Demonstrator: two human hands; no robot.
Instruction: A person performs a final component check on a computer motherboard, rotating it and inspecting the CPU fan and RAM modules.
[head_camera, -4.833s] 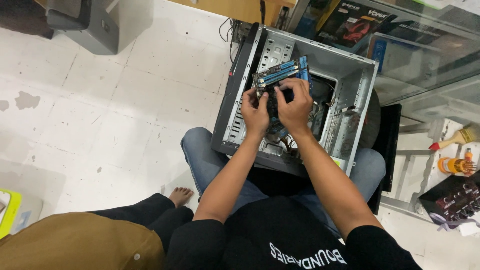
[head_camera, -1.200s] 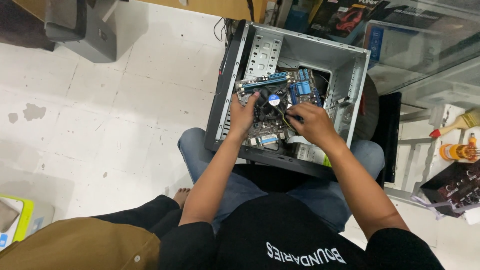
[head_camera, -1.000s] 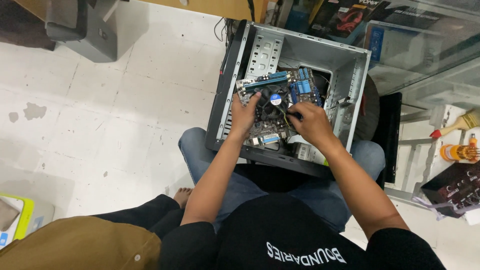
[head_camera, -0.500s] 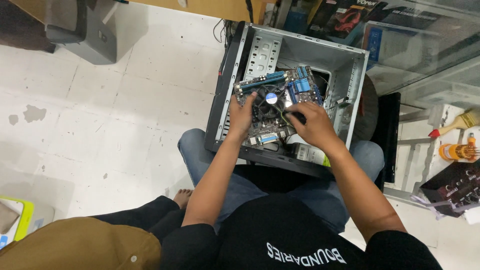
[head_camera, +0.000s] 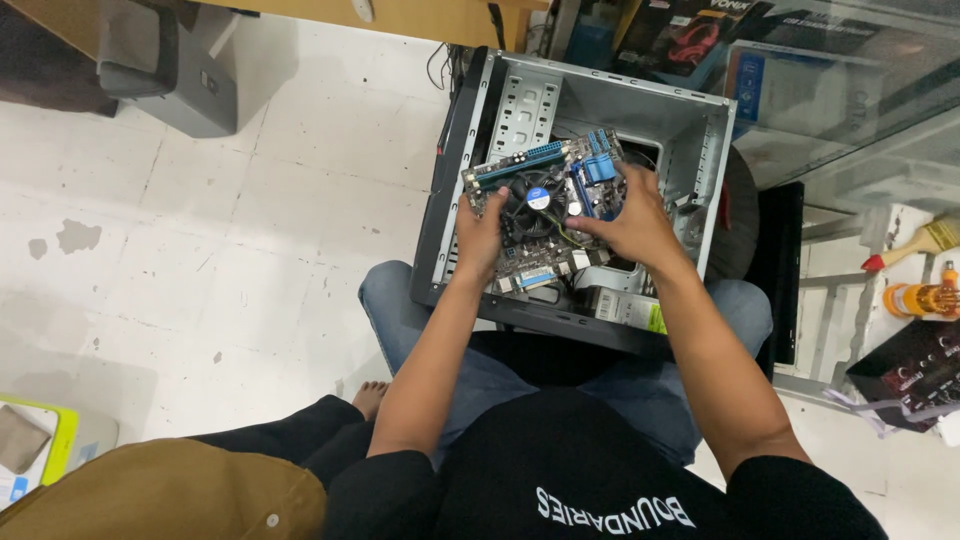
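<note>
An open grey computer case rests on my lap, its open side facing up. Inside it I hold a motherboard with a black round cooler fan and blue slots. My left hand grips the board's left edge. My right hand grips its right side near the blue memory slots. The board sits tilted, lifted off the case's floor. A power supply lies at the case's near end.
Another person in brown and black clothing sits at my left, a bare foot on the white tiled floor. A grey box stands top left. A glass display counter, a brush and an orange bottle are at right.
The motherboard has risen and tilted inside the case. My right hand slid from the board's near right corner up to its right edge. My left hand stayed on the left edge.
</note>
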